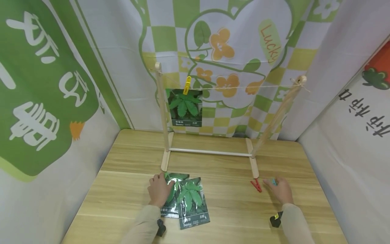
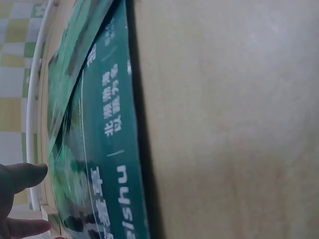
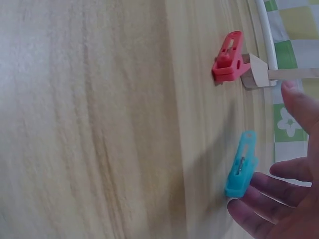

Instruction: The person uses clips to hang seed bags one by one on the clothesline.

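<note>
My left hand (image 1: 159, 191) rests at the left edge of a glossy green packet (image 1: 170, 210) printed with leaves, its thumb over the packet's upper part. In the left wrist view, the thumb (image 2: 29, 177) and a finger stretch out apart from each other. A second leaf packet (image 1: 194, 200) overlaps the first on its right. My right hand (image 1: 281, 190) is spread beside a light-blue clothespin (image 3: 242, 167), with fingertips right at its lower end and the thumb well away. A red clothespin (image 1: 256, 185) lies just left of that hand, by the stand's right foot.
A wooden stand (image 1: 210, 152) with two posts and a string (image 1: 243, 87) stands behind the hands. From the string's left part hangs another leaf packet (image 1: 186, 110), held by a yellow clothespin (image 1: 187, 85). Printed curtains (image 1: 170, 37) enclose the wooden table (image 1: 231, 210).
</note>
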A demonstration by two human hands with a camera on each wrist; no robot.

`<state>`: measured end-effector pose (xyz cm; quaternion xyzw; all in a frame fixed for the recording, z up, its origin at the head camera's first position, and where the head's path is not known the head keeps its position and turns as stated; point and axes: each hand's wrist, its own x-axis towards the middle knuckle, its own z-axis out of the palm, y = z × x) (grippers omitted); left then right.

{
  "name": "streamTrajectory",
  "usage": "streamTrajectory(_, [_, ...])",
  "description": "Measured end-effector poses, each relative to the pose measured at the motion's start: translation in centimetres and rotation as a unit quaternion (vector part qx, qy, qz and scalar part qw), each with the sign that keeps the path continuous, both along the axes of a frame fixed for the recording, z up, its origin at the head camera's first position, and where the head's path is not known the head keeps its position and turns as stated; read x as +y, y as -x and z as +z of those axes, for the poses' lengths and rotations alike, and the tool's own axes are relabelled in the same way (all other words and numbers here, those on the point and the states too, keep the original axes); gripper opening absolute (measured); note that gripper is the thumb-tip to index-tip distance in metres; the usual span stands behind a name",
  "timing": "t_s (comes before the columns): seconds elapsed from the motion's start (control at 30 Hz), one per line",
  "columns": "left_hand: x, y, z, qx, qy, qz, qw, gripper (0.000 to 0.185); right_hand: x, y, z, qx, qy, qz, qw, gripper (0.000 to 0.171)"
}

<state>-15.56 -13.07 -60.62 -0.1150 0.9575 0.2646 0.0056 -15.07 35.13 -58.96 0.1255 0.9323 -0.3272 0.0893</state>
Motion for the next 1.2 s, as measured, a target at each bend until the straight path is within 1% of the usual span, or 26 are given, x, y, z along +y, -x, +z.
streamTrajectory(0.13, [0.2,0.2,-0.1,0.011,0.003,-0.006,0.9999,0.059,0.1,0.0,-0.3,-0.006,0.001,0.001,1.000,0.089])
streamTrajectory(0.23, [0.4,0.2,-0.1,0.019,-0.002,-0.002,0.9998,0.057,-0.1,0.0,-0.4,-0.002,-0.004,0.004,1.000,0.084])
streamTrajectory(0.47, [0.5,0.4,-0.3,0.035,-0.004,-0.007,0.9993,0.057,-0.3,0.3,-0.7,0.009,-0.061,0.021,0.998,0.069])
streamTrajectory(0.57, [0.6,0.5,-0.2,0.033,-0.011,-0.006,0.9994,0.057,-0.2,0.5,-0.8,0.008,-0.067,0.019,0.998,0.065])
streamTrajectory(0.8, [0.7,0.7,-0.2,0.028,-0.052,0.017,0.9981,0.060,-0.3,0.6,-0.7,0.001,-0.065,0.009,0.998,0.058])
streamTrajectory(0.93, [0.6,0.8,-0.3,0.030,-0.065,0.021,0.9972,0.061,-0.4,0.6,-0.7,0.004,-0.067,0.004,0.998,0.052])
streamTrajectory(1.03, [0.5,1.0,-0.2,0.019,-0.082,0.024,0.9962,0.062,-0.4,0.7,-0.8,0.004,-0.064,-0.005,0.998,0.050])
streamTrajectory(1.2, [0.4,1.2,-0.3,0.000,-0.107,0.043,0.9933,0.062,-0.4,0.9,-1.1,0.008,-0.058,-0.017,0.998,0.049])
